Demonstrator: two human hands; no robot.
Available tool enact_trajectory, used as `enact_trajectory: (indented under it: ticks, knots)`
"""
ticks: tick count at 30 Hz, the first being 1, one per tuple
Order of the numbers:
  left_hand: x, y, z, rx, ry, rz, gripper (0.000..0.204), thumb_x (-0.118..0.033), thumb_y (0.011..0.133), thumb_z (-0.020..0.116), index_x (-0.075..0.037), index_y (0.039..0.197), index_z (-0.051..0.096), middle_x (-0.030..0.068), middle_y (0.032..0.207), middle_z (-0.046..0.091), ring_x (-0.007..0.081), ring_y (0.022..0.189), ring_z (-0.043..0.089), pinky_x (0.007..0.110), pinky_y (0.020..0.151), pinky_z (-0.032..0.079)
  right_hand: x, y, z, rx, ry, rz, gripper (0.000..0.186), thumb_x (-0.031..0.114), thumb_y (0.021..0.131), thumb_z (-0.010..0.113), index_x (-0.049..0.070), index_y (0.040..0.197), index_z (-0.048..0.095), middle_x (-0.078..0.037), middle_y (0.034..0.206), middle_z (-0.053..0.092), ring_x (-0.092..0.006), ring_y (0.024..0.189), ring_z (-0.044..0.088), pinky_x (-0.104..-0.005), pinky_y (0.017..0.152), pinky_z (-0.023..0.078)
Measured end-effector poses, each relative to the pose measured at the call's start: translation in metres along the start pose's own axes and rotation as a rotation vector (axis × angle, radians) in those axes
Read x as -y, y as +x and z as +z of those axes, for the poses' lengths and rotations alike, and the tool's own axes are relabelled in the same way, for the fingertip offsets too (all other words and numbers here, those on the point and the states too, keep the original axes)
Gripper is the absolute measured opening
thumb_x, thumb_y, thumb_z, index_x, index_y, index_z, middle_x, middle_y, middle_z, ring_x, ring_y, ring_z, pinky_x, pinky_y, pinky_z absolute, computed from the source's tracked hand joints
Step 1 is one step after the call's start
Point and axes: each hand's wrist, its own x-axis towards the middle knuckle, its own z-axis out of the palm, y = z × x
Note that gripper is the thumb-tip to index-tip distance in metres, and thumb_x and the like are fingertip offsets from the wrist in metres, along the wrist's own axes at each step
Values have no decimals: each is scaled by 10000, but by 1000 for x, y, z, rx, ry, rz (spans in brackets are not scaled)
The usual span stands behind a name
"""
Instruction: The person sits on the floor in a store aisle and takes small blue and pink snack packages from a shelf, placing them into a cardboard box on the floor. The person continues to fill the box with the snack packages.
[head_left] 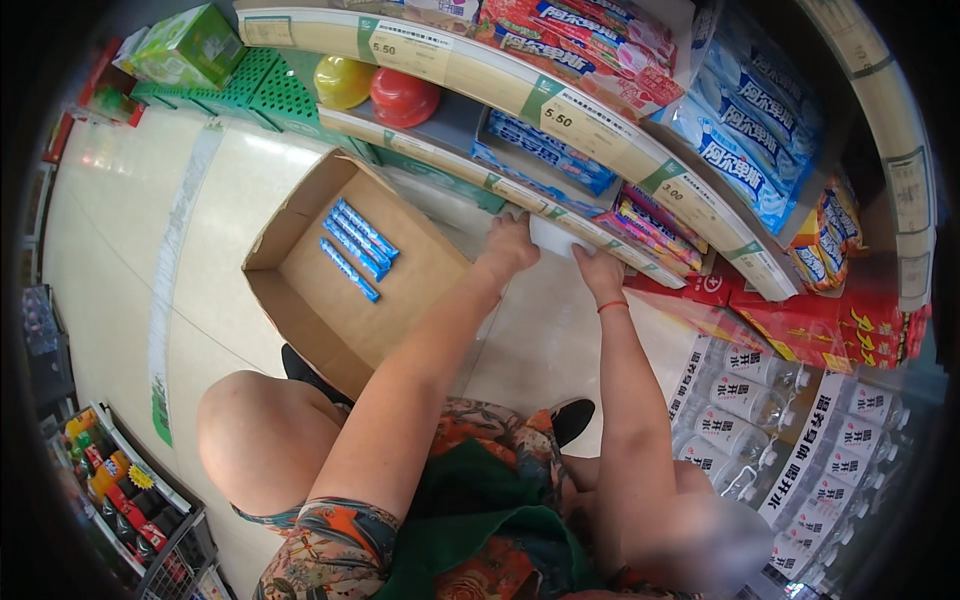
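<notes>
Just below the lower shelf's front edge, both my hands reach forward with a plain white flat piece (566, 243) between them. My left hand (512, 243) is closed at its left end, fingers bent. My right hand (601, 274), with a red string on the wrist, grips the other end; its thumb shows and its other fingers are partly hidden. Whether the piece is a card or the side of a box, I cannot tell. Left of my hands, an open cardboard box (420, 290) sits on the floor with several blue stick packs (358, 245) lying inside.
Above my hands, the lower shelf holds a blue candy box (545, 150), pink-purple packs (655, 228) and yellow and red domed items (404, 97). An upper shelf carries blue packets (750, 140). Shrink-wrapped water bottles (735, 400) stand at right; a drinks rack (120, 490) stands lower left.
</notes>
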Motion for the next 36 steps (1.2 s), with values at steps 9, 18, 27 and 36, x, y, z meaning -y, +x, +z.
enact_trajectory:
  ticks: [9,18,27,36]
  knots:
    - [2,-28,-10,271,522,66,313,-107,790,559,-77,1097,607,95,1113,622,275,1090,550,419,914,400,35,-58,-11,62,192,178,534,247,669,773,157,1094,462,-212,1413,227,-470,1121,453,-457,930,432]
    - [41,-96,-49,-335,339,346,495,-323,755,670,-28,1138,563,145,1153,546,303,1111,475,395,929,397,72,-118,-4,47,235,315,535,223,693,753,183,1143,465,-193,1426,200,-430,1077,475,-450,906,452]
    - [82,-205,8,-506,172,289,559,-259,741,658,-14,1210,477,194,1170,508,348,1114,470,412,929,393,95,-136,-11,121,247,391,543,228,688,757,178,1142,463,-173,1439,185,-431,1069,478,-445,883,468]
    - [93,-210,-16,-160,302,86,276,-62,787,479,-58,1041,586,194,944,642,346,900,620,450,768,490,95,-152,-8,99,268,382,546,215,693,758,166,1152,465,-179,1460,160,-437,1072,478,-448,882,470]
